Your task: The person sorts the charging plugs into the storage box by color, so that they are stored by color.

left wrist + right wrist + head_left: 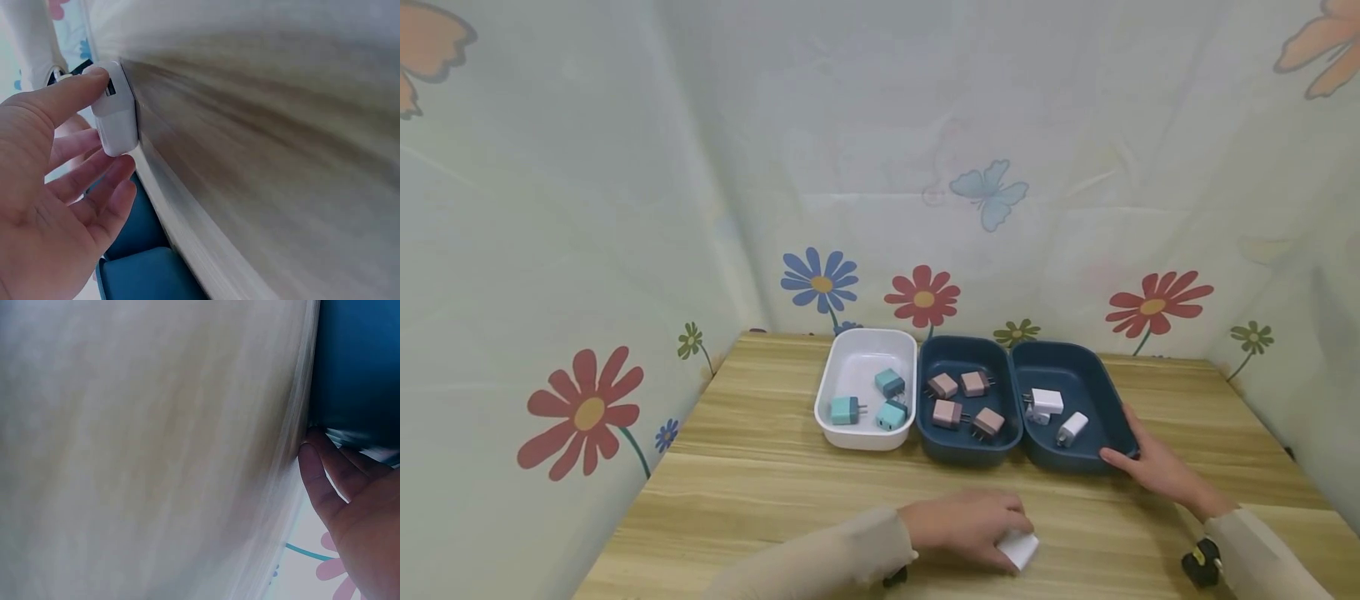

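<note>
My left hand (970,525) pinches a white charger plug (1021,548) on the table in front of the boxes. In the left wrist view, the thumb lies on the charger plug (119,125) and the other fingers curl behind and below it. My right hand (1165,468) grips the near right corner of the right dark blue box (1063,367), thumb at the front and fingers along the side. Inside that box lie several white charger plugs (1072,428). In the right wrist view, the fingertips meet the box's wall (362,369).
Left of that box, touching it, stands another dark blue box (966,354) with several pink charger plugs (946,413). Beside it is a white box (861,367) with 3 teal charger plugs (844,410). A flower-printed curtain (880,167) rises behind the wooden table (760,417).
</note>
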The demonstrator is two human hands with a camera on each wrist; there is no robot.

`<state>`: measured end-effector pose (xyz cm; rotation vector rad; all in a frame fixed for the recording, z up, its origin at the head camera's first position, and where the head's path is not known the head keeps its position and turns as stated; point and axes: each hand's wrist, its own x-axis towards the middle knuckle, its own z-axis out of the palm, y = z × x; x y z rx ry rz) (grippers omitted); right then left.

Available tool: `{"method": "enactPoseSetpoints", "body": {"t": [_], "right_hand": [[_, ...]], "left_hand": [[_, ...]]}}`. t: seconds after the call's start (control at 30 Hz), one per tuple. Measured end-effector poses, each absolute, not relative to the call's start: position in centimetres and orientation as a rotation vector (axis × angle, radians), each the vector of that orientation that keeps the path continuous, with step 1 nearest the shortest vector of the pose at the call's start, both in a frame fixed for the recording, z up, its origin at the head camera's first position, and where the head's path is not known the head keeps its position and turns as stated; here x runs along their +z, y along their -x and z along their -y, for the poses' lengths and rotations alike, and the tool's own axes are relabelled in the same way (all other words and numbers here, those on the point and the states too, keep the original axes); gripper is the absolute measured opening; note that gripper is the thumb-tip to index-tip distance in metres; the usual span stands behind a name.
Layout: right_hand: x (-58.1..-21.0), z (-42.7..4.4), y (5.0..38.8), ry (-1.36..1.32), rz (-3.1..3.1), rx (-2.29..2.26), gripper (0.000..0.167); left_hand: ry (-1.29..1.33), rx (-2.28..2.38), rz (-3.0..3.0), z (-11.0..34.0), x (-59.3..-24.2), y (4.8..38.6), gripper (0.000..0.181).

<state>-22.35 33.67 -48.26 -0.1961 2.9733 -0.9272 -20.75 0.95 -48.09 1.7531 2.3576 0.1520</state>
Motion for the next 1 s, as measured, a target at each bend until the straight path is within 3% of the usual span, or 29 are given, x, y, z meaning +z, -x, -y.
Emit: {"method": "enactPoseSetpoints", "body": {"t": [1.0], "right_hand": [[-48.4,-33.8,22.3,0.186,-2.988,-0.894,0.1]], "left_hand": [[-1.628,0.271,-2.531,-0.6,-46.4,22.8,0.049]]}}
